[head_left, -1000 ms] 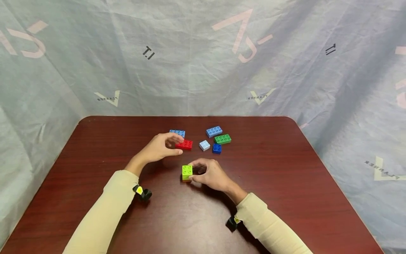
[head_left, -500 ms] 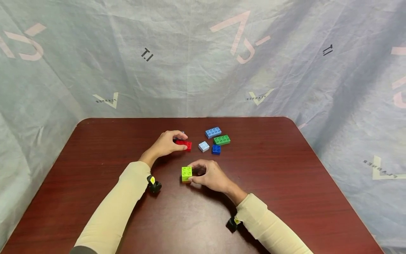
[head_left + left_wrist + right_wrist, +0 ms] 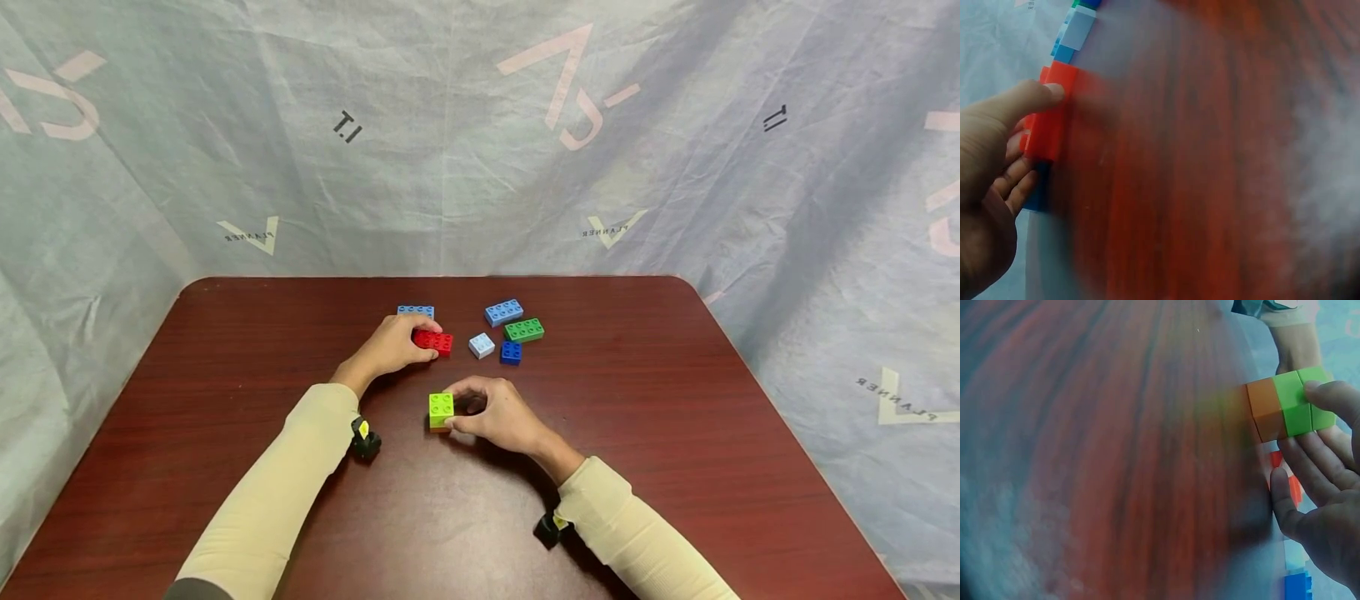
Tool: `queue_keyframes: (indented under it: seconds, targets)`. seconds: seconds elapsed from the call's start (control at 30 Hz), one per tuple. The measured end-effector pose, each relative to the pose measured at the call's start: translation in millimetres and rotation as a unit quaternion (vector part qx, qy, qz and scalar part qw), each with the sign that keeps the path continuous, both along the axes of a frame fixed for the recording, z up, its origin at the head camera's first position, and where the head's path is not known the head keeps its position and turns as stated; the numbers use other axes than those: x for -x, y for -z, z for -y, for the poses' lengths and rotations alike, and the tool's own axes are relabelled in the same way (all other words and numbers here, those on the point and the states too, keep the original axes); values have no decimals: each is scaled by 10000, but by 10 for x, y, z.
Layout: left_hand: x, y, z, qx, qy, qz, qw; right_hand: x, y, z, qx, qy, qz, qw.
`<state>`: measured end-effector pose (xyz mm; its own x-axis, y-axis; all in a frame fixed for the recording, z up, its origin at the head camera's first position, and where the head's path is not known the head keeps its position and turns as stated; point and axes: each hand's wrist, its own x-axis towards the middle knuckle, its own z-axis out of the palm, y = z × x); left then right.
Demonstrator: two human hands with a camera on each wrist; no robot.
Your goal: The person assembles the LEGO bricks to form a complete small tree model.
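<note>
We see one big gray cloth (image 3: 442,167) behind one brown table (image 3: 637,400). The right hand (image 3: 504,414) pinches one stack (image 3: 441,410) of three blocks, two lime on one orange. The left hand (image 3: 393,343) pinches one red block (image 3: 433,342), at 12 o'clock from the stack. From red, we count two long blue blocks, one (image 3: 416,312) at 11 o'clock and one (image 3: 503,312) at 2, then one green block (image 3: 523,330) at 3. Two little ones sit near 3 too: a pale block (image 3: 482,346), and a dark blue block (image 3: 511,352) farther out.
</note>
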<state>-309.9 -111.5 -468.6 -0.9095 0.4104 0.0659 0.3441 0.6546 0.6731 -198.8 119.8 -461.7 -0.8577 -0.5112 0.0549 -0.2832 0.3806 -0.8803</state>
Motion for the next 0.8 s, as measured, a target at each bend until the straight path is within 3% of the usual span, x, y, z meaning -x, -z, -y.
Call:
queue_keyframes:
  seconds: [0.3, 0.8]
  targets:
    - [-97, 13, 91, -404, -188, 127, 9989, 3, -16, 16, -5, -65, 30, 10000]
    - [-629, -209, 301, -1069, -543, 30, 9928, 0, 0, -9, -41, -49, 20, 10000]
